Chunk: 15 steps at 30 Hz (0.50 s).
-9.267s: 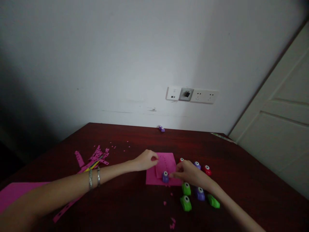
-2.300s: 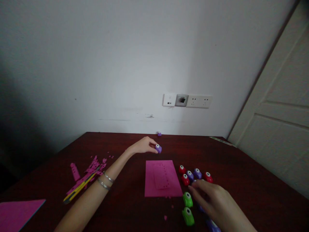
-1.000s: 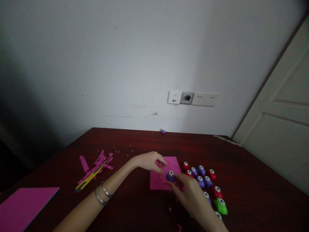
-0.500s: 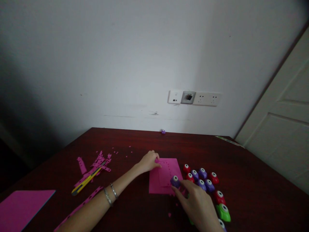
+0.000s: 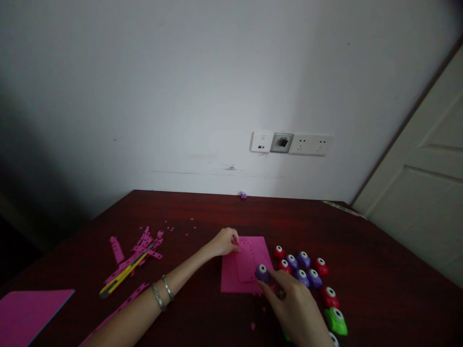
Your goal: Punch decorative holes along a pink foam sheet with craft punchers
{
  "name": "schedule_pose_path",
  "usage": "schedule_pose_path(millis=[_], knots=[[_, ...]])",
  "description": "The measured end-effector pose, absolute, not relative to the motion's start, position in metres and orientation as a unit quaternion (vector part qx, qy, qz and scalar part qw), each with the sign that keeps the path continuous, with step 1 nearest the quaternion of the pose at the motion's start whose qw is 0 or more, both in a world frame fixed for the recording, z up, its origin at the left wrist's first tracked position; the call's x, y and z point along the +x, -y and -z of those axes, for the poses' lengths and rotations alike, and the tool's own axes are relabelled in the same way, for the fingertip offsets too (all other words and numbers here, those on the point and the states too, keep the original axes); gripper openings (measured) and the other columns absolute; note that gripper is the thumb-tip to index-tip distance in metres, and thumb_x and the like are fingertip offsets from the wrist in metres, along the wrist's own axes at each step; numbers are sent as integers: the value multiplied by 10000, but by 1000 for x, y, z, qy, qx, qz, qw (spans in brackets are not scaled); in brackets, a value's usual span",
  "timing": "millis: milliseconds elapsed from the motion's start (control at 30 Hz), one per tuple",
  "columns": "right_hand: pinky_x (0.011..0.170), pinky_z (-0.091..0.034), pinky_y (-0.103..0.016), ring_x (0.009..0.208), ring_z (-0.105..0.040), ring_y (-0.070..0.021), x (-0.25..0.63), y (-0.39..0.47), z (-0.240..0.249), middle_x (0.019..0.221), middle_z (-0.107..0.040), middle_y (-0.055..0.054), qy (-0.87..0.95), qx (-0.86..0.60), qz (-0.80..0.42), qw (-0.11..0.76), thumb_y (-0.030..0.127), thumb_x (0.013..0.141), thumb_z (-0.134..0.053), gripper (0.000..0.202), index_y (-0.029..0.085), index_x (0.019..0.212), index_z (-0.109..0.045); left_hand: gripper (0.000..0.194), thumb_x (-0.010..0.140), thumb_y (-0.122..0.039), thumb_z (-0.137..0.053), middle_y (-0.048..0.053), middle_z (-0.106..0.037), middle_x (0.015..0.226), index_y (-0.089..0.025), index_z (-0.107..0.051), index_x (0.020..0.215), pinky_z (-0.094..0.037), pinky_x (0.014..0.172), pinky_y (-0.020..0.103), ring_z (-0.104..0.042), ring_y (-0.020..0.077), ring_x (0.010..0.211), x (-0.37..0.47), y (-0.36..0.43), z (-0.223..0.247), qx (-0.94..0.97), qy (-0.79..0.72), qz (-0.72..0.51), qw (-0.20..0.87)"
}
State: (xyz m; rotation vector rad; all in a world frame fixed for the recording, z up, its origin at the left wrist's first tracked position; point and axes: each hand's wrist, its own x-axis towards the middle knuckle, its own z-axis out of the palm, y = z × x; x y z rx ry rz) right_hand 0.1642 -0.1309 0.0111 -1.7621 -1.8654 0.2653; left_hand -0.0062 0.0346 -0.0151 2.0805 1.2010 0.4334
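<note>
head-worn view, forward and down

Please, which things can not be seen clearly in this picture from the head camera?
- Purple punch: the right hand covers its near side, so the grip is unclear.
- Punch shapes: too small and dark to read.
- Lowest punch: cut off by the bottom edge.
- Left hand fingertips on the pink sheet: folded under, contact hidden.
- Small purple thing by the wall: too small to identify.
</note>
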Motion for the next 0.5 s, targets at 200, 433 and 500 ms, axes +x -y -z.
schedule_pose_path(millis=[200, 433, 500], knots=[[608, -453, -222, 681, -632, -169, 165, 130, -9, 785, -674, -32, 689, -646, -136, 300, 336, 827, -511, 193, 216, 849, -662, 263, 574, -172, -673, -8, -611, 606, -97, -660, 825, -359, 529, 213, -526, 118, 561, -7, -35, 10, 764, -459, -177, 417], [643, -473, -236, 705, -635, -184, 172, 126, -8, 779, -685, -49, 681, -634, -160, 329, 354, 830, -510, 227, 195, 835, -672, 163, 641, -272, -655, -2, -576, 525, -110, -663, 627, -352, 517, 222, -483, 83, 490, -19, -32, -21, 729, -383, -196, 532], [643, -479, -241, 703, -637, -187, 173, 125, -7, 786, -690, -54, 671, -641, -152, 339, 390, 819, -523, 251, 190, 839, -673, 178, 656, -290, -653, 11, -592, 544, -113, -657, 636, -369, 520, 225, -502, 84, 493, -24, -31, -31, 712, -374, -201, 559]])
